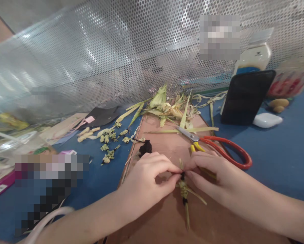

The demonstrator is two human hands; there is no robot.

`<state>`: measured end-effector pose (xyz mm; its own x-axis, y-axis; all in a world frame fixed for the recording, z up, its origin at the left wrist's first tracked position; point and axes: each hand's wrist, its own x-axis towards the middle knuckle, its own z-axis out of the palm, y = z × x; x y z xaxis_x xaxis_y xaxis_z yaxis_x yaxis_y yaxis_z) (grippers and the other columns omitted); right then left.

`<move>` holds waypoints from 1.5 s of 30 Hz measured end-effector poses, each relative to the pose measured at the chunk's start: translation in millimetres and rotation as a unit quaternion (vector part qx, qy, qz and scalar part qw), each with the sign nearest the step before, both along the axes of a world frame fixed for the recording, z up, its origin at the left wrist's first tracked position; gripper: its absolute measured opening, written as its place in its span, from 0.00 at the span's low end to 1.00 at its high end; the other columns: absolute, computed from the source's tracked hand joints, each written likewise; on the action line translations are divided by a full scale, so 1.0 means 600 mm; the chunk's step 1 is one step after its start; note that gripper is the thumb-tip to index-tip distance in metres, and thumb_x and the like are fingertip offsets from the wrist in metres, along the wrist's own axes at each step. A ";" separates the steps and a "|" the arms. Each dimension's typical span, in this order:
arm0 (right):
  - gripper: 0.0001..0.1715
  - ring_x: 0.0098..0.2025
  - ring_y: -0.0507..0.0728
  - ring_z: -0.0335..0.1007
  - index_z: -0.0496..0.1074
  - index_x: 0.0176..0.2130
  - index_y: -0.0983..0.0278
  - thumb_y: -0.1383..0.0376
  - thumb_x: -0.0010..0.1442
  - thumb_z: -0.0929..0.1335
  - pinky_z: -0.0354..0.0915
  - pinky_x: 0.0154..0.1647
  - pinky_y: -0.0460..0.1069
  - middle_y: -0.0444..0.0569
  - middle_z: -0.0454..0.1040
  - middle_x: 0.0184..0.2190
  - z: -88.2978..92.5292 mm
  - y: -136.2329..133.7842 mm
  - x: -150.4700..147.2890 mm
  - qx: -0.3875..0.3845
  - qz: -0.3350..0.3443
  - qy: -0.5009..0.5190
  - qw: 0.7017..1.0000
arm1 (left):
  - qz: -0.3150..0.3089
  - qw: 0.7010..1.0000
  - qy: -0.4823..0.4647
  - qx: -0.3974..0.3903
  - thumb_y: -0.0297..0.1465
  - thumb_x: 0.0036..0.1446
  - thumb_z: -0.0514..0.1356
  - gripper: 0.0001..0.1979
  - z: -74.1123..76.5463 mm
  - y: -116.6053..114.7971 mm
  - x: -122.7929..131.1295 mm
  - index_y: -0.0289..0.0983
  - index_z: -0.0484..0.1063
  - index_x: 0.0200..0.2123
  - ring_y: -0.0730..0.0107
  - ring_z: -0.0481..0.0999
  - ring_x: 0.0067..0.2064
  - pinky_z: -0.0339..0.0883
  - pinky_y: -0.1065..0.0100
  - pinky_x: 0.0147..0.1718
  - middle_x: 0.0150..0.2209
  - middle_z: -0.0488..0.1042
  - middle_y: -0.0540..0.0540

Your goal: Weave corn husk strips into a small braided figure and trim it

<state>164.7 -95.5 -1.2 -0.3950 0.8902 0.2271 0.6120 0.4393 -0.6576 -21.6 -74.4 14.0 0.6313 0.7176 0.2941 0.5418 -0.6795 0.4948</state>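
Observation:
A small braided corn-husk piece point(184, 191) lies upright in front of me on a brown board point(164, 217). Black thread is wound near its top and again lower down, and a loose strip sticks out to its right. My left hand point(154, 176) pinches at the upper black binding, thumb against forefinger. From the other side my right hand point(213, 173) pinches at that same spot, its fingertips nearly meeting the left ones. Any thread end between the fingers is too small to make out. Just beyond my left hand sits a bundle of black thread point(145, 147).
Red-handled scissors point(228, 152) lie beyond my right hand, beside a yellow-handled tool point(197, 147). Corn husks point(167, 105) are heaped at the board's far end. Small knotted husk pieces point(108, 135) are scattered left. A black phone point(247, 98) stands upright before a white bottle point(255, 57).

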 end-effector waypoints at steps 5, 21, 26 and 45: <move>0.10 0.29 0.51 0.62 0.68 0.28 0.61 0.68 0.57 0.60 0.60 0.33 0.47 0.43 0.69 0.25 0.000 0.001 0.000 0.002 -0.004 -0.006 1.000 | 0.003 1.000 0.011 -0.006 0.27 0.53 0.57 0.06 -0.001 0.002 0.001 0.36 0.74 0.32 0.72 0.71 0.34 0.61 0.68 0.40 0.31 0.74 0.50; 0.08 0.27 0.51 0.61 0.67 0.26 0.62 0.70 0.54 0.61 0.57 0.30 0.47 0.43 0.67 0.24 -0.001 0.002 -0.005 0.010 -0.001 -0.006 1.000 | 0.035 0.999 0.026 -0.024 0.25 0.49 0.57 0.03 0.004 0.000 0.009 0.37 0.71 0.27 0.69 0.70 0.34 0.62 0.66 0.38 0.28 0.73 0.50; 0.08 0.27 0.50 0.59 0.66 0.26 0.62 0.73 0.53 0.62 0.56 0.34 0.48 0.42 0.66 0.23 -0.008 -0.001 -0.005 0.057 0.006 -0.025 0.998 | 0.050 0.988 0.010 -0.147 0.28 0.50 0.57 0.03 0.007 -0.003 0.010 0.36 0.70 0.27 0.73 0.70 0.32 0.62 0.71 0.34 0.28 0.73 0.52; 0.08 0.27 0.51 0.59 0.67 0.29 0.63 0.74 0.51 0.62 0.56 0.37 0.50 0.43 0.64 0.25 -0.009 -0.004 -0.004 0.095 0.013 -0.035 0.995 | 0.055 0.948 -0.027 -0.314 0.32 0.52 0.55 0.07 -0.001 0.009 0.003 0.36 0.70 0.32 0.73 0.71 0.33 0.63 0.72 0.33 0.31 0.73 0.51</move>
